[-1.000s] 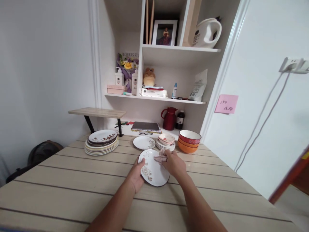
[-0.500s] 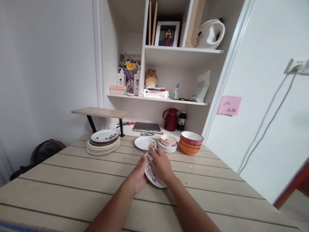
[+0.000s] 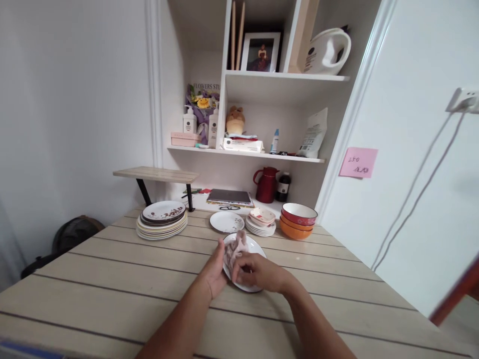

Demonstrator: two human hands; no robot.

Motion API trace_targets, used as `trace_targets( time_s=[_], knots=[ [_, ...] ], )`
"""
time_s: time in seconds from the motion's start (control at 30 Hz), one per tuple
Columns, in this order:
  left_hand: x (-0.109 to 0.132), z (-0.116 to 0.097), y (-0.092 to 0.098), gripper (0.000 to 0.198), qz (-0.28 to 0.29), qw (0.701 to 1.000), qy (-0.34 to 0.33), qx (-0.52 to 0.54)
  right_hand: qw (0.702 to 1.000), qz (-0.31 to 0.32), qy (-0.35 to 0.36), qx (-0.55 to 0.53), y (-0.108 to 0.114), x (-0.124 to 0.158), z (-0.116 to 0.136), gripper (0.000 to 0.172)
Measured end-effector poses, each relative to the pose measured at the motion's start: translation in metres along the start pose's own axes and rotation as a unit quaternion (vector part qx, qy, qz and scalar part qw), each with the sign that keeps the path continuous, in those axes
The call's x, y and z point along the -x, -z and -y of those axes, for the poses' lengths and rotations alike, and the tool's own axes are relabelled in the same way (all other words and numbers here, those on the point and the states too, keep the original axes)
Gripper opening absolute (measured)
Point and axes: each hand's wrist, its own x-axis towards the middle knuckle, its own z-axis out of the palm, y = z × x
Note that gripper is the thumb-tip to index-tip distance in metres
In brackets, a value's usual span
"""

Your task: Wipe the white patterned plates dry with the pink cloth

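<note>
A white plate [image 3: 255, 245] with a dark rim is tilted up above the tabletop in front of me. My left hand [image 3: 216, 269] grips its left edge, thumb on the rim and the other fingers hidden beneath. Bunched against the plate's face is a pale pinkish cloth [image 3: 236, 248]. My right hand [image 3: 258, 270] has its fingers curled and pinches the lower part of that cloth. Just behind lies another white plate [image 3: 224, 221] with a grey floral print, flat on the table.
At the left, a stack of plates [image 3: 162, 230] stands by a small raised shelf [image 3: 157, 173]. Small dishes [image 3: 262, 216] sit on stacked saucers [image 3: 261, 229], beside nested bowls [image 3: 298, 224] at the right. A red jug [image 3: 266, 185] and closed laptop [image 3: 229, 196] are behind.
My right hand has moved down and right across the plate, with the cloth now bunched and more visible. My left hand stays on the plate's left edge.
</note>
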Motion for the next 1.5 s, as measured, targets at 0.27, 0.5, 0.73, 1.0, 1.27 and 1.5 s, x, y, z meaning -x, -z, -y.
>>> trace_targets(
  time_s=[0.27,0.5,0.73,1.0,1.27,1.5],
  knots=[
    [-0.001,0.000,-0.005,0.063,0.037,0.999,0.002,0.032,0.935,-0.322,-0.147,0.014,0.005,-0.011,-0.033,0.058],
    [-0.004,0.002,-0.003,0.061,0.060,0.997,-0.014,0.040,0.939,-0.289,-0.125,0.139,-0.005,-0.017,-0.042,0.054],
    [-0.003,0.006,-0.003,0.064,0.033,0.999,-0.019,0.014,0.956,-0.235,-0.103,0.142,-0.010,-0.025,-0.023,0.047],
    [-0.002,0.004,0.001,0.067,-0.008,1.000,0.005,0.007,0.991,-0.025,-0.039,0.125,0.006,0.008,-0.016,0.041],
    [-0.005,0.005,0.006,0.060,-0.087,0.993,-0.067,-0.035,0.934,-0.171,-0.215,0.230,0.031,0.023,-0.050,0.040],
    [0.002,0.003,-0.004,0.062,-0.047,0.996,-0.053,-0.053,0.854,-0.365,-0.260,0.265,0.015,-0.010,-0.048,0.036]
  ],
)
